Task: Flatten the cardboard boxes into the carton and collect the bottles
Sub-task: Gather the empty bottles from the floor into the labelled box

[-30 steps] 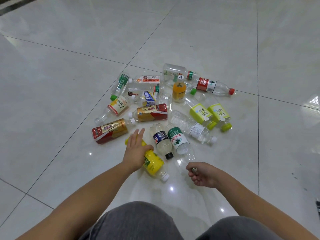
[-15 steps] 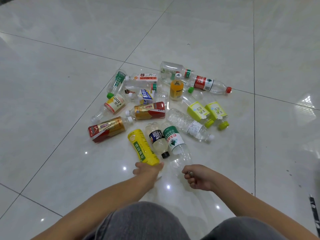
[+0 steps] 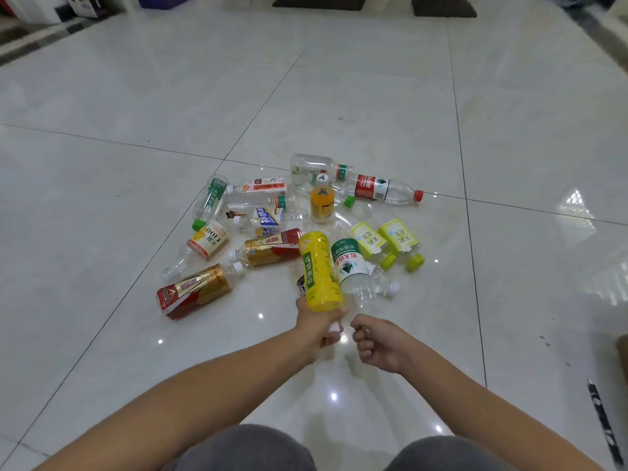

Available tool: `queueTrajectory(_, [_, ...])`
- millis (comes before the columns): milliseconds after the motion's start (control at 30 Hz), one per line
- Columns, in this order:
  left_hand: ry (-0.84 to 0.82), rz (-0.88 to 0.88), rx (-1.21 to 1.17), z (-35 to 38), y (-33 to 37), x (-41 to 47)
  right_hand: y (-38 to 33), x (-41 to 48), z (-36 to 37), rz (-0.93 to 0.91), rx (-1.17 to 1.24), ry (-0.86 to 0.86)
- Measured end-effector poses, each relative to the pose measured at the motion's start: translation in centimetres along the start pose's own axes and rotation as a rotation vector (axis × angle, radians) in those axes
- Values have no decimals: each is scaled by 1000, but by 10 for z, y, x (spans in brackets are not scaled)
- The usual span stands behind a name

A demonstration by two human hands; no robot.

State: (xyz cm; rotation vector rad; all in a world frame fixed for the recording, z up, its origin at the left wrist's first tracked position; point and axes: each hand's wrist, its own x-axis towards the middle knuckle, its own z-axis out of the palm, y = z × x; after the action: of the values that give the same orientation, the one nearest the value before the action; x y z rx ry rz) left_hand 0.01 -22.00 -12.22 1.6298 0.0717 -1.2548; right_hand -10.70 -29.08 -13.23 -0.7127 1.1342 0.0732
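Several empty plastic bottles lie in a heap on the white tiled floor (image 3: 339, 96). My left hand (image 3: 316, 326) grips a yellow bottle (image 3: 319, 270) by its neck, base pointing away and raised over the heap. My right hand (image 3: 377, 345) is a fist just to its right, closed on the neck of a clear bottle with a green label (image 3: 348, 263), also lifted. Behind lie two lime-labelled bottles (image 3: 368, 241), an upright orange bottle (image 3: 322, 202), a long red-labelled bottle (image 3: 377, 188) and a red-and-gold bottle (image 3: 193, 290). No cardboard box or carton is clearly visible.
My knees in grey trousers (image 3: 244, 450) fill the bottom edge. A dark patterned strip (image 3: 601, 416) lies on the floor at the lower right, and a brown corner (image 3: 623, 351) pokes in at the right edge. Dark furniture bases (image 3: 319, 1) stand far back.
My left hand slid from the yellow bottle's body to its neck and lifted it. The right hand raised the green-labelled bottle. The camera tilted up, showing more floor.
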Motion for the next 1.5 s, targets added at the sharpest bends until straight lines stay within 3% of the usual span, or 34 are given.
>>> queueTrajectory(267, [-451, 112, 359, 133, 57, -48, -42, -74, -77, -327, 635, 204])
queueTrajectory(500, [-931, 384, 701, 341, 33, -160, -39, -206, -237, -656, 1049, 632])
queueTrajectory(633, [-1076, 620, 909, 424, -19, -217, 5, -265, -312, -655, 1183, 885])
queueTrajectory(767, [-960, 820, 1247, 465, -81, -220, 38, -279, -343, -599, 1304, 883])
queueTrajectory(833, [-823, 950, 1322, 471, -93, -216, 39, -272, -354, -531, 1326, 874])
queueTrajectory(967, [-699, 1181, 1468, 474, -91, -210, 40, -256, -375, -441, 1359, 900])
queueTrajectory(1233, [-638, 1194, 1656, 462, -85, -186, 42, -254, -375, -465, 1347, 764])
queueTrajectory(1333, [-602, 1215, 1671, 441, -59, -165, 32, -253, -368, -395, 1292, 973])
queueTrajectory(1500, [-335, 1088, 1689, 367, 14, -101, -16, -258, -302, -386, 887, 1453])
